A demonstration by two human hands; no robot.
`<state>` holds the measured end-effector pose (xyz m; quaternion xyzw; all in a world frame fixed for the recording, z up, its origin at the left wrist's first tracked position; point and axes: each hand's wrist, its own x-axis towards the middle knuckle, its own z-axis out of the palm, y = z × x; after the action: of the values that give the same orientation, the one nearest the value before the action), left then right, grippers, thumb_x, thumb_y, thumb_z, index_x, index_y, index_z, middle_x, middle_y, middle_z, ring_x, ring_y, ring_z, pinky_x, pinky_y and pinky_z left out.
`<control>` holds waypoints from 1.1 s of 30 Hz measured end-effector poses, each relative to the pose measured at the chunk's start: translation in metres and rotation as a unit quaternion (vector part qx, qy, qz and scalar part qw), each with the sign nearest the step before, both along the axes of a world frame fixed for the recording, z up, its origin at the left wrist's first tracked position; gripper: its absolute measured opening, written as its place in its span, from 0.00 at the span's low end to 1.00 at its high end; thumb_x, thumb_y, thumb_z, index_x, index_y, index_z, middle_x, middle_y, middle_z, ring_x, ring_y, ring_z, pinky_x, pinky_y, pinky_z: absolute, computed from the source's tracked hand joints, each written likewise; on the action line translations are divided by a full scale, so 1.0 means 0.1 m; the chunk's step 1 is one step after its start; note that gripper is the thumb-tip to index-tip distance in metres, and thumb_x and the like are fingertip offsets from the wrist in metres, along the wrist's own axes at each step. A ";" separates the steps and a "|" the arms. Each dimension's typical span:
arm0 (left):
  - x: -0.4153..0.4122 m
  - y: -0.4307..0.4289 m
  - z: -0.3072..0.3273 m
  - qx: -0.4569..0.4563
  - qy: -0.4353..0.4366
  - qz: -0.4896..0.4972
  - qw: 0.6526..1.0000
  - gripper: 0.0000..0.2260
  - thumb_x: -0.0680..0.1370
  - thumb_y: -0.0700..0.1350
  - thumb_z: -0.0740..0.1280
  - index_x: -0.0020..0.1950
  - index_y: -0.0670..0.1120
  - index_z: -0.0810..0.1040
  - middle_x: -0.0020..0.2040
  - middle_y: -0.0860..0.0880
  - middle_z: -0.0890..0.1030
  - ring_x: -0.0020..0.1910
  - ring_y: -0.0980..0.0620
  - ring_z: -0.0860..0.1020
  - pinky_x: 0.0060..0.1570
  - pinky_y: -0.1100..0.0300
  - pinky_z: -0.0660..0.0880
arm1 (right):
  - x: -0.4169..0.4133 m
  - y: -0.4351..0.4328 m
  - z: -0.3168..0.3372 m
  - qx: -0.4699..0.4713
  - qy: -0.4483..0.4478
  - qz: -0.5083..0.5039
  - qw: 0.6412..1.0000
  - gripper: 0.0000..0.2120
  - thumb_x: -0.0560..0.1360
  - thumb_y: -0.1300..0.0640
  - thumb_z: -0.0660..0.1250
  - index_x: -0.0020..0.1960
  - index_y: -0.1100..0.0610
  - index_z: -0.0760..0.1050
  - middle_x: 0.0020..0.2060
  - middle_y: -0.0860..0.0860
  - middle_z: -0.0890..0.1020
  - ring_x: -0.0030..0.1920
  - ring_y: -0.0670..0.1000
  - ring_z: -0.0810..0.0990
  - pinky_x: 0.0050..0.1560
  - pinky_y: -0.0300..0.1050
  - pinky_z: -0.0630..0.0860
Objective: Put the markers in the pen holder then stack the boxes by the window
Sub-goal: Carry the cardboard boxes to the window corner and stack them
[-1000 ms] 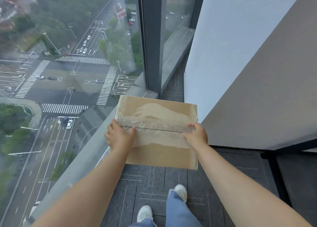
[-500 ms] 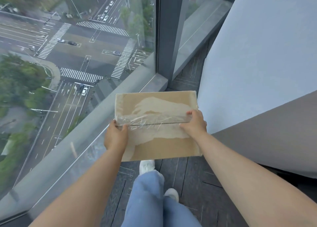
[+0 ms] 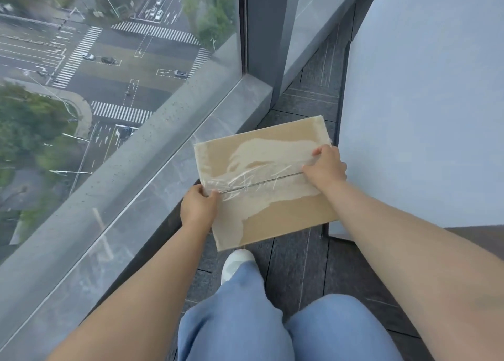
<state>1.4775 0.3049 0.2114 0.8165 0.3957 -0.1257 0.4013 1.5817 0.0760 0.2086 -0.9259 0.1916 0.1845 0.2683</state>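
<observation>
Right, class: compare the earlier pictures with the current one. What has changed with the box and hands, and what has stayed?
The cardboard box has come down toward the floor beside the window ledge and turned, its right end farther away; the person's knees have bent into view. Nothing was let go: left hand and right hand still grip its opposite ends.

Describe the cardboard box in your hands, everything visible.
The cardboard box is brown and closed, only its top showing, the seam sealed with wrinkled clear tape over pale peeled-looking patches. It lies top-up, slightly skewed, low over the dark floor between the window ledge and a pale wall. The left hand grips its left edge, the right hand its right edge. Whether it touches the floor is unclear.
</observation>
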 end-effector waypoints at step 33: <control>0.49 -0.23 -1.46 -0.188 0.116 -0.011 0.975 0.11 0.78 0.39 0.65 0.54 0.31 0.75 0.49 0.36 0.81 0.37 0.45 0.81 0.40 0.50 0.82 | 0.29 -0.13 -1.42 -0.027 0.026 0.149 0.988 0.26 0.73 0.56 0.64 0.70 0.55 0.63 0.75 0.57 0.56 0.72 0.62 0.58 0.72 0.50 0.57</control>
<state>1.5264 0.2820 0.0656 0.7107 0.3995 -0.2960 0.4976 1.6110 0.0634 0.0666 -0.9459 0.0631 0.2410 0.2080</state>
